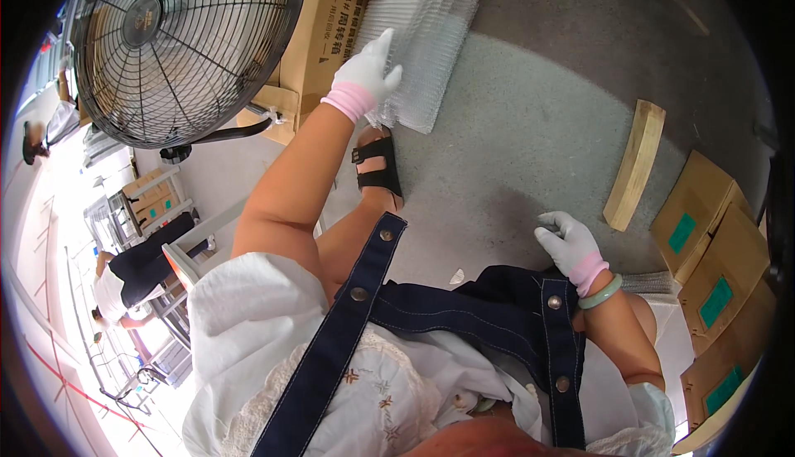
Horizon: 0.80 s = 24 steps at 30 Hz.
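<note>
My left hand (pixel 369 72), in a white glove with a pink cuff, reaches out and grips the edge of a stack of clear ribbed plastic trays (pixel 422 39) lying on the grey floor. My right hand (pixel 568 244), gloved the same way and with a pale green bangle at the wrist, hovers above my knee with its fingers loosely curled and nothing in it. My foot in a black sandal (pixel 379 169) stands just below the stack.
A large black floor fan (pixel 178 43) stands at upper left beside a brown carton (pixel 327 26). A wooden block (pixel 635 163) lies on the floor at right, next to several cartons with green labels (pixel 712 266). Another person (pixel 132 279) bends over racks at far left.
</note>
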Each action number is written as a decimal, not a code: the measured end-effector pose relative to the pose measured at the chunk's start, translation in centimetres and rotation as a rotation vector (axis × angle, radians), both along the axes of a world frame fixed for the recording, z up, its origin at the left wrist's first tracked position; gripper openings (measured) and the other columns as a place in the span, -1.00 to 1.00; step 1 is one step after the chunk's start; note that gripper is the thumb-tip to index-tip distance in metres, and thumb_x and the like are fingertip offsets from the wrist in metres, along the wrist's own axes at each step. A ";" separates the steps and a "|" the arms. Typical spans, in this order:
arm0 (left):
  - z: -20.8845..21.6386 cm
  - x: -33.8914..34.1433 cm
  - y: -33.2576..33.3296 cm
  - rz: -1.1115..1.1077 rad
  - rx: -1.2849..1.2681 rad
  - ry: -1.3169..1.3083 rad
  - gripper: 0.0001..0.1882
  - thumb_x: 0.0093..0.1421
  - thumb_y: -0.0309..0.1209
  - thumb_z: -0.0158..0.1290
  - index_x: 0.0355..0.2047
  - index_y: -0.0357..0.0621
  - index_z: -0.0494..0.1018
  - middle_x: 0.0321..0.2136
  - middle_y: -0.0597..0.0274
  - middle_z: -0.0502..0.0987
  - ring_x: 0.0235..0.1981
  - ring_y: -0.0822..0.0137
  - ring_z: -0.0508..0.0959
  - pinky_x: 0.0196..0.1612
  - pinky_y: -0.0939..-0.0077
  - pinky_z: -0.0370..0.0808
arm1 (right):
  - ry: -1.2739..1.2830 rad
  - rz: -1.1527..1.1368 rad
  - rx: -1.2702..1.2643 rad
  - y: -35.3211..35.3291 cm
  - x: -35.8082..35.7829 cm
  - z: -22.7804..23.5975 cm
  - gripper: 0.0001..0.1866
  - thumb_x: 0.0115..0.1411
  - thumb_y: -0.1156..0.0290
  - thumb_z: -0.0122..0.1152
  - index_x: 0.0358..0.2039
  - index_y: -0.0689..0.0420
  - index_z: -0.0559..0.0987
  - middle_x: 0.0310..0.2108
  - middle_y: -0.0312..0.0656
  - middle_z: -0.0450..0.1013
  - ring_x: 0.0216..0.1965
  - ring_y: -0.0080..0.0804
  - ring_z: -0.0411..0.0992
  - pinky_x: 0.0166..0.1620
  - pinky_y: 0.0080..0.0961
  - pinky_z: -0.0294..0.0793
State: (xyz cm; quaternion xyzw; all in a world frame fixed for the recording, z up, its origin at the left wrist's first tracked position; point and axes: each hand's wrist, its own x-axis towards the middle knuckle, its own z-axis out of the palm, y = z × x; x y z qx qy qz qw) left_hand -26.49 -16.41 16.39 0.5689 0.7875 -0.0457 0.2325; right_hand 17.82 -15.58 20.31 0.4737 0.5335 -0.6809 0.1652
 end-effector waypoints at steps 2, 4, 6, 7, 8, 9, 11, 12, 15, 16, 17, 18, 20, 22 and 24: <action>-0.3 0.3 -0.5 -0.083 0.114 0.038 -0.27 0.19 -0.28 0.10 0.37 0.23 0.14 0.28 -0.24 0.24 0.08 -0.15 0.51 0.10 0.16 0.51 | 0.006 -0.007 -0.003 -0.2 0.1 -0.4 -0.54 0.26 0.27 0.20 0.04 0.35 0.50 -0.11 0.04 0.58 -0.08 -0.26 0.57 0.01 -0.41 0.52; -0.3 0.3 -0.7 -0.214 0.144 0.124 -0.25 0.14 -0.43 0.10 0.33 0.44 0.19 0.35 -0.19 0.12 0.11 -0.13 0.49 0.08 0.15 0.54 | 0.014 -0.008 0.008 -0.3 0.1 -0.8 -0.54 0.26 0.27 0.21 0.04 0.35 0.50 -0.11 0.03 0.58 -0.08 -0.28 0.57 0.01 -0.42 0.52; 0.1 0.5 -0.7 -0.304 0.101 0.182 -0.23 0.12 -0.54 0.07 0.30 0.51 0.25 0.39 -0.14 0.07 0.15 -0.11 0.45 0.07 0.15 0.55 | 0.015 -0.024 0.023 -0.6 0.5 -1.6 -0.54 0.26 0.27 0.21 0.04 0.35 0.50 -0.11 0.04 0.58 -0.07 -0.27 0.57 0.01 -0.41 0.52; 1.5 1.4 -0.2 -0.336 0.050 0.190 -0.24 0.11 -0.58 0.04 0.29 0.47 0.28 0.39 -0.12 0.06 0.17 -0.10 0.43 0.07 0.15 0.54 | 0.004 -0.046 0.038 -0.9 0.9 -2.2 -0.54 0.25 0.27 0.21 0.04 0.35 0.51 -0.11 0.04 0.58 -0.07 -0.26 0.57 0.02 -0.41 0.51; 2.7 1.9 0.1 -0.354 0.001 0.203 -0.25 0.11 -0.61 0.00 0.27 0.43 0.31 0.39 -0.10 0.06 0.19 -0.10 0.41 0.07 0.16 0.54 | -0.002 -0.055 0.056 -0.9 1.0 -2.6 -0.54 0.25 0.26 0.22 0.04 0.35 0.51 -0.10 0.04 0.58 -0.06 -0.25 0.57 0.02 -0.40 0.51; 3.2 1.8 0.3 -0.376 -0.057 0.220 -0.28 0.11 -0.62 0.00 0.25 0.40 0.33 0.40 -0.08 0.04 0.20 -0.08 0.39 0.08 0.17 0.54 | -0.026 -0.070 0.070 -1.0 0.6 -2.6 -0.56 0.26 0.27 0.22 0.02 0.33 0.52 -0.14 -0.01 0.58 -0.11 -0.33 0.55 -0.02 -0.43 0.51; 3.6 1.5 0.4 -0.402 -0.163 0.251 -0.33 0.10 -0.63 0.00 0.19 0.33 0.39 0.42 -0.04 0.00 0.24 -0.06 0.35 0.08 0.19 0.54 | -0.075 -0.083 0.110 -0.7 -0.5 -2.4 -0.60 0.26 0.28 0.22 0.00 0.31 0.55 -0.22 -0.12 0.58 -0.22 -0.47 0.51 -0.09 -0.50 0.51; 3.7 1.4 0.3 -0.381 -0.145 0.238 -0.36 0.10 -0.62 0.01 0.17 0.28 0.40 0.42 -0.05 0.01 0.24 -0.06 0.35 0.08 0.18 0.54 | -0.081 -0.048 0.130 -0.4 -1.8 -2.2 -0.60 0.26 0.25 0.23 -0.04 0.31 0.57 -0.24 -0.13 0.58 -0.23 -0.47 0.51 -0.09 -0.49 0.51; 3.1 0.8 0.1 -0.324 -0.035 0.181 -0.45 0.10 -0.60 0.02 0.12 0.14 0.41 0.40 -0.08 0.05 0.23 -0.07 0.37 0.08 0.14 0.53 | 0.140 0.183 0.288 1.6 -9.1 -3.2 -0.53 0.29 0.08 0.14 -0.04 0.26 0.58 -0.04 0.12 0.54 0.07 0.03 0.47 0.16 -0.26 0.40; 2.8 0.4 -0.3 -0.301 0.028 0.154 -0.47 0.11 -0.59 0.02 0.11 0.10 0.40 0.38 -0.10 0.09 0.22 -0.08 0.39 0.08 0.12 0.53 | 0.165 0.156 0.288 2.5 -12.8 -3.2 -0.51 0.32 0.07 0.10 -0.01 0.26 0.56 -0.02 0.13 0.52 0.09 0.04 0.45 0.18 -0.26 0.39; 2.4 0.1 -0.4 -0.284 0.095 0.127 -0.49 0.11 -0.59 0.02 0.10 0.05 0.40 0.37 -0.12 0.12 0.20 -0.09 0.41 0.08 0.11 0.53 | 0.211 0.059 0.262 3.1 -16.3 -4.9 -0.50 0.33 0.06 0.07 0.02 0.25 0.55 0.00 0.14 0.52 0.12 -0.01 0.44 0.19 -0.28 0.36; 1.6 -0.3 -0.9 -0.249 0.172 0.066 -0.50 0.13 -0.56 0.02 0.12 -0.01 0.38 0.34 -0.14 0.16 0.19 -0.10 0.42 0.09 0.10 0.52 | 0.308 -0.060 0.249 3.7 -20.1 -5.0 -0.46 0.35 0.03 0.05 0.13 0.21 0.49 0.12 0.08 0.46 0.16 -0.05 0.42 0.23 -0.27 0.33; 0.1 -1.1 -1.3 -0.188 0.328 -0.059 -0.50 0.15 -0.51 0.03 0.15 -0.13 0.34 0.28 -0.20 0.25 0.15 -0.13 0.45 0.09 0.10 0.50 | 0.413 -0.469 -0.249 4.3 -27.0 -7.8 -0.36 0.35 -0.01 0.07 0.24 0.23 0.38 0.22 0.03 0.38 0.17 -0.04 0.41 0.26 -0.28 0.31; -0.8 -0.9 -1.8 0.023 0.465 -0.304 -0.47 0.17 -0.46 0.06 0.17 -0.24 0.31 0.21 -0.23 0.33 0.11 -0.15 0.49 0.10 0.14 0.49 | 0.394 -0.586 -0.514 5.0 -31.8 -8.1 -0.30 0.39 -0.04 0.02 0.34 0.20 0.25 0.29 0.04 0.28 0.24 -0.03 0.31 0.29 -0.11 0.28; -0.9 -0.5 -3.2 0.126 0.599 -0.365 -0.44 0.17 -0.42 0.09 0.18 -0.32 0.29 0.13 -0.25 0.40 0.06 -0.16 0.51 0.10 0.19 0.49 | 0.423 -0.541 -0.568 5.4 -33.8 -10.5 -0.35 0.39 0.05 0.04 0.32 0.22 0.26 0.29 0.05 0.27 0.24 -0.05 0.30 0.30 -0.08 0.26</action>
